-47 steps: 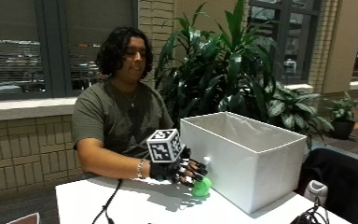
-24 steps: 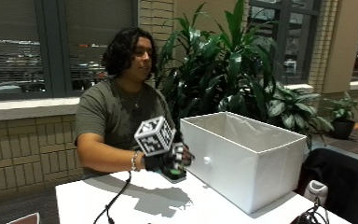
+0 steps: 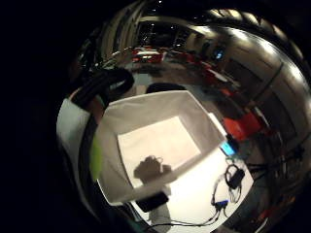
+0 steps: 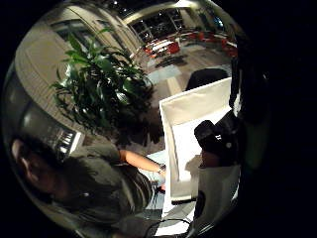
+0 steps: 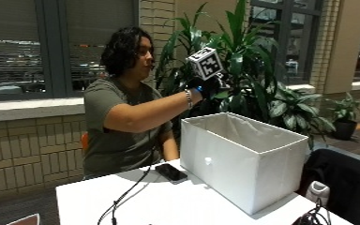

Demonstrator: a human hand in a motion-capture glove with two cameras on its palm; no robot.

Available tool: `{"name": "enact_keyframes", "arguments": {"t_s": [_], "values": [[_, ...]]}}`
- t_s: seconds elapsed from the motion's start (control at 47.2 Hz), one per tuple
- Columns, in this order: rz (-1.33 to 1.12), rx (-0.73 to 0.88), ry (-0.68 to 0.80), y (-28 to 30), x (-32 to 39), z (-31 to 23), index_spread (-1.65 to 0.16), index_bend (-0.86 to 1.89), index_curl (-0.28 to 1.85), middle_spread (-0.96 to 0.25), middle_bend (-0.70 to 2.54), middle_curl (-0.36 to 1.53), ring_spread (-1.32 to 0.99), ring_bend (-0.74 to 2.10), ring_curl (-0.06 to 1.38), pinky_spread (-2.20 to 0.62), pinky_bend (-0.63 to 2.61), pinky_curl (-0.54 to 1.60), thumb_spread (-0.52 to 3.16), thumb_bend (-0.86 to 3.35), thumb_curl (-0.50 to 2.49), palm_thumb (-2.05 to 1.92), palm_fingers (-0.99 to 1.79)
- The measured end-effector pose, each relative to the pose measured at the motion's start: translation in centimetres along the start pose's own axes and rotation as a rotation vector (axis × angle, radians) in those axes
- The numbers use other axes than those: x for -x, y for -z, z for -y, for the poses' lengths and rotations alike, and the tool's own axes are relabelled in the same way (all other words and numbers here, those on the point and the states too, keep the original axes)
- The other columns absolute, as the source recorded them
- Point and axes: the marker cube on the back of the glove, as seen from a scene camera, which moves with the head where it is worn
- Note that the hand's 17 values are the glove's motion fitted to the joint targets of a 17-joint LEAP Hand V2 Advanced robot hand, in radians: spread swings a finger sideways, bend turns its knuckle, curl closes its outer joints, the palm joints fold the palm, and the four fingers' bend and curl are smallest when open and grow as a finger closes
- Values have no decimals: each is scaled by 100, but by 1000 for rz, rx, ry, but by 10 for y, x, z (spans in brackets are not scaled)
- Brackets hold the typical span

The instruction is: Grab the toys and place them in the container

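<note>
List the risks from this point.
1. The right hand holds the green toy high above the container, near its wall on the person's side; released here, the toy might miss or bounce out.
2. A phone lies by that wall and could be struck.

A white container (image 5: 242,161) stands on a white table (image 5: 161,201) beside a black phone (image 5: 170,172), behind them green leaves (image 5: 249,61).

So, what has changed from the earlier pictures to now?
The gloved right hand has risen from the table, where it gripped a green toy, to above the white container. A green shape beside the palm suggests the toy is still held, though the outside view does not show it. The container and the phone stayed in place.
</note>
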Motion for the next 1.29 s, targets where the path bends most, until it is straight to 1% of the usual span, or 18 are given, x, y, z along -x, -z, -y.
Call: {"name": "enact_keyframes", "arguments": {"t_s": [0.085, 0.169, 0.191, 0.212, 0.233, 0.254, 0.275, 0.402, 0.53, 0.572, 0.635, 0.678, 0.741, 0.847, 0.911, 0.995, 1.144, 1.292], "values": [[-12, 71, -22, -25, -11, 26, -69, 71, 93, -63, 75, 68, -61, 102, 52, -46, 97, 46, 87, 32, 80, 66, 67], [13, 137, -82, -40, -29, 29, -67, 65, 98, -59, 62, 68, -58, 99, 53, -45, 107, 48, 90, 28, 81, 61, 48], [20, 146, -91, -41, -33, 27, -64, 55, 94, -55, 53, 64, -55, 96, 52, -40, 107, 48, 100, 27, 77, 56, 27], [30, 150, -104, -40, -37, 23, -62, 58, 96, -51, 48, 64, -53, 92, 52, -35, 107, 50, 106, 25, 75, 51, 13], [42, 151, -117, -39, -39, 19, -61, 57, 96, -50, 47, 64, -51, 92, 53, -33, 108, 51, 109, 24, 74, 50, 12], [53, 150, -128, -36, -39, 14, -60, 57, 93, -43, 37, 60, -47, 78, 49, -27, 110, 51, 113, 19, 69, 41, -8], [60, 152, -134, -32, -39, 7, -59, 54, 92, -40, 35, 60, -44, 73, 48, -24, 110, 51, 116, 16, 66, 35, -15], [33, 185, -105, 2, -20, -58, -55, 41, 81, -27, 24, 53, -35, 57, 39, -12, 106, 45, 124, 1, 54, 13, -13], [16, 265, -111, 38, -7, -145, -49, 24, 73, -20, 21, 51, -31, 55, 36, -6, 100, 42, 128, -4, 45, -1, -8], [-100, 304, -92, 44, -14, -180, -47, 18, 70, -19, 21, 50, -30, 55, 36, -4, 99, 41, 127, -5, 43, -4, -8], [-354, 351, -38, 48, -31, -234, -45, 12, 65, -17, 19, 49, -28, 55, 36, -3, 98, 40, 127, -5, 40, -5, -9], [-298, 368, -32, 49, -18, -263, -44, 11, 63, -16, 19, 49, -27, 53, 35, -2, 97, 39, 126, -5, 39, -6, -10], [-148, 380, -114, 48, 12, -307, -42, 10, 59, -14, 19, 48, -26, 51, 35, -1, 96, 39, 126, -5, 36, -6, -11], [-142, 388, -294, 47, 19, -369, -39, 11, 53, -12, 18, 46, -23, 48, 34, 0, 93, 38, 125, -5, 33, -6, -12], [-144, 375, -420, 52, 12, -396, -38, 11, 50, -11, 18, 45, -22, 46, 34, 1, 92, 37, 124, -5, 31, -6, -12], [-185, 339, -513, 63, 10, -428, -37, 12, 47, -10, 18, 44, -21, 44, 33, 1, 91, 36, 124, -5, 29, -6, -11], [-275, 282, -584, 79, 8, -454, -36, 13, 42, -9, 17, 42, -19, 41, 33, 1, 89, 36, 123, -5, 26, -6, -10], [-271, 262, -595, 84, 7, -461, -35, 13, 38, -9, 17, 40, -19, 40, 32, 2, 88, 35, 123, -5, 24, -6, -9]]}}
